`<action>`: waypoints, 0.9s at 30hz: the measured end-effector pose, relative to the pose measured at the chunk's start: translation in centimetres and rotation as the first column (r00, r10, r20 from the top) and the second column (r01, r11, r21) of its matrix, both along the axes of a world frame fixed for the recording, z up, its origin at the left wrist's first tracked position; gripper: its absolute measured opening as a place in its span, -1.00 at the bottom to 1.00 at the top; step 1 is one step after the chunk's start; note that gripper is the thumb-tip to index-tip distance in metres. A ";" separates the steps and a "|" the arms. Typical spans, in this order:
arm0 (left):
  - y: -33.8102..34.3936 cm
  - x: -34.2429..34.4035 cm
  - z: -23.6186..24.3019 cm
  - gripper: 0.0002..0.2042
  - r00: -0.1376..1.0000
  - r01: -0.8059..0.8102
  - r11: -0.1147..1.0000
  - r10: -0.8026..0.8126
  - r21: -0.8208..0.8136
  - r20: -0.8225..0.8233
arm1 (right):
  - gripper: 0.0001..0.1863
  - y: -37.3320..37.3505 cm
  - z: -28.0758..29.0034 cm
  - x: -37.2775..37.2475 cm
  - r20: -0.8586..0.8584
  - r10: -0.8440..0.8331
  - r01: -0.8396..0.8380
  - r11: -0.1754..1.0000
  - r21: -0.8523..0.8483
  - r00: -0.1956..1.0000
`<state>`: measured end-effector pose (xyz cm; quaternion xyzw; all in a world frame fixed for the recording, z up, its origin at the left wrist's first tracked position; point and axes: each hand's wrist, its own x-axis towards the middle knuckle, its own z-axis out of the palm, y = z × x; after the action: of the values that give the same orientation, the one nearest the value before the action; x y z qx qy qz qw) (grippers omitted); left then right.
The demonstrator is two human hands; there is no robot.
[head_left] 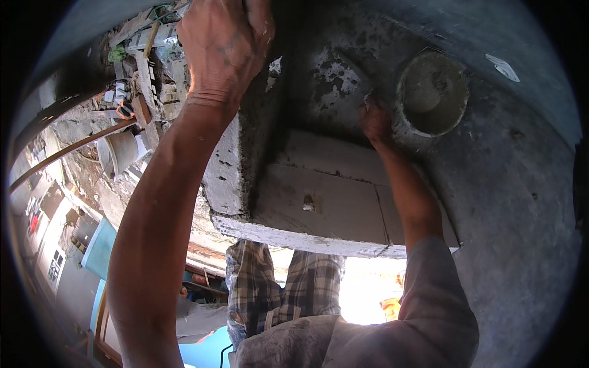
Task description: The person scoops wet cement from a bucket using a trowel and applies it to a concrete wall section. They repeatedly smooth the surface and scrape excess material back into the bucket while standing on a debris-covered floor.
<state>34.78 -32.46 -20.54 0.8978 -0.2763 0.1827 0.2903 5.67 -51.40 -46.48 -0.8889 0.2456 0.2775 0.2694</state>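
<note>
My left hand (224,49) is raised at the top, closed with curled fingers; what it holds, if anything, is hidden at the frame's edge. Below it runs a rough concrete column edge (224,172). My right hand (374,119) grips a grey trowel (353,69), its blade against the patchy wet plaster surface (322,92). Right of that hand is a round bucket (432,67) with grey mix inside. A grey concrete step or ledge (331,190) with cracks and a pale front edge lies under my right forearm.
Grey walls (515,214) curve along the right, with a small white object (501,66) near the top. At left below are rubble and boards (147,73), a long wooden pole (73,150), a pale bucket (116,153) and a light blue panel (98,248).
</note>
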 end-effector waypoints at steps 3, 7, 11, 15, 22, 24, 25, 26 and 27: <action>-0.2 0.0 0.2 -0.81 1.000 -0.001 1.000 0.001 0.006 -0.006 | -0.55 2.0 1.6 -3.4 0.076 0.229 -0.234 0.970 0.070 0.970; -0.5 -0.2 0.4 -0.79 0.994 -0.036 0.999 0.033 -0.027 -0.102 | -0.53 1.7 0.5 -0.9 0.269 0.048 -0.050 0.999 0.002 0.962; -0.3 -0.2 0.2 -0.76 0.998 -0.011 1.000 0.009 -0.030 -0.058 | -0.55 -1.1 -3.5 8.2 0.248 -0.272 0.306 0.945 -0.113 0.930; 0.0 0.2 -0.1 -0.76 0.998 0.025 1.000 -0.024 -0.015 0.053 | -0.62 1.0 -2.6 6.3 0.060 0.115 -0.108 0.988 -0.109 0.992; 0.1 -0.1 0.1 -0.76 0.999 0.019 0.999 -0.020 -0.032 -0.032 | -0.59 1.8 -3.4 0.0 0.149 -0.361 0.380 0.915 -0.133 0.921; 0.1 -0.1 0.2 -0.77 0.999 0.030 1.000 -0.030 -0.003 -0.018 | -0.52 2.2 -4.6 -0.5 0.121 -0.295 0.304 0.951 -0.060 0.948; 0.0 -0.1 0.2 -0.77 1.000 0.017 1.000 -0.017 -0.026 -0.015 | -0.48 2.4 -5.0 -0.7 0.113 -0.222 0.228 0.972 -0.047 0.968; -0.1 -0.1 0.2 -0.78 1.000 0.003 0.999 -0.003 -0.045 -0.010 | -0.45 3.0 -5.0 -1.5 0.090 -0.158 0.161 0.987 -0.024 0.983; -0.2 -0.1 0.2 -0.79 1.000 -0.008 0.998 0.007 -0.064 -0.009 | -0.45 3.3 -4.9 -2.0 0.054 -0.023 0.025 0.999 -0.038 0.998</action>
<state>34.72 -32.70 -20.35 0.8899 -0.2656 0.1888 0.3193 3.63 -48.07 -51.33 -0.8980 0.2544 0.2453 0.2623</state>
